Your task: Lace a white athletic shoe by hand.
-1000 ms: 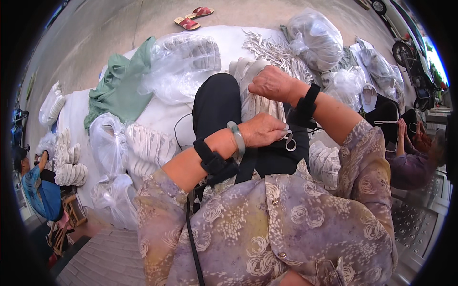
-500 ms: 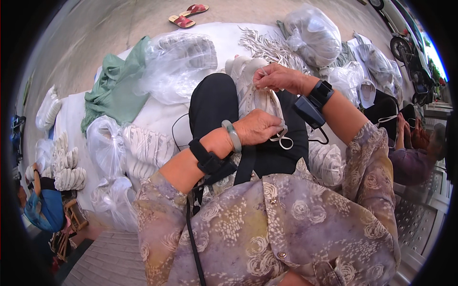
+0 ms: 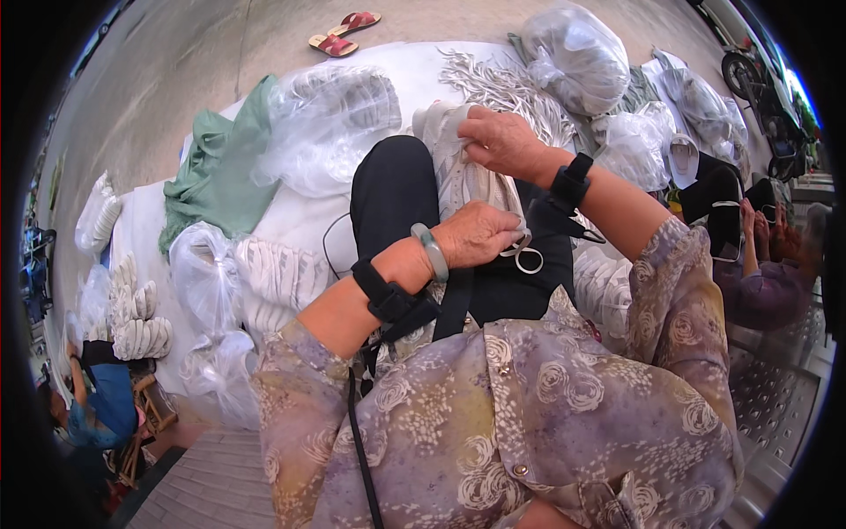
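Observation:
A white shoe upper (image 3: 451, 167) lies lengthwise across my lap, between my black-trousered knees. My left hand (image 3: 473, 236) is closed on its near end, thumb and fingers pinched together. From that pinch a thin white shoelace (image 3: 529, 259) hangs in a small loop. At the shoe's far part, my right hand (image 3: 504, 141) rests with its fingers curled and pressed together over the lacing area. What those fingertips pinch is hidden behind the hand.
A heap of loose white laces (image 3: 502, 88) lies beyond my knees. Clear bags (image 3: 577, 57) of white goods, a green cloth (image 3: 220, 163) and stacked shoe uppers (image 3: 280, 273) surround me on a white sheet (image 3: 308, 207). People sit at left (image 3: 106, 388) and right (image 3: 762, 273).
My right hand has shifted slightly away from me along the shoe and turned so its back shows more. My left hand stays on the near end. The person at right has moved their arms.

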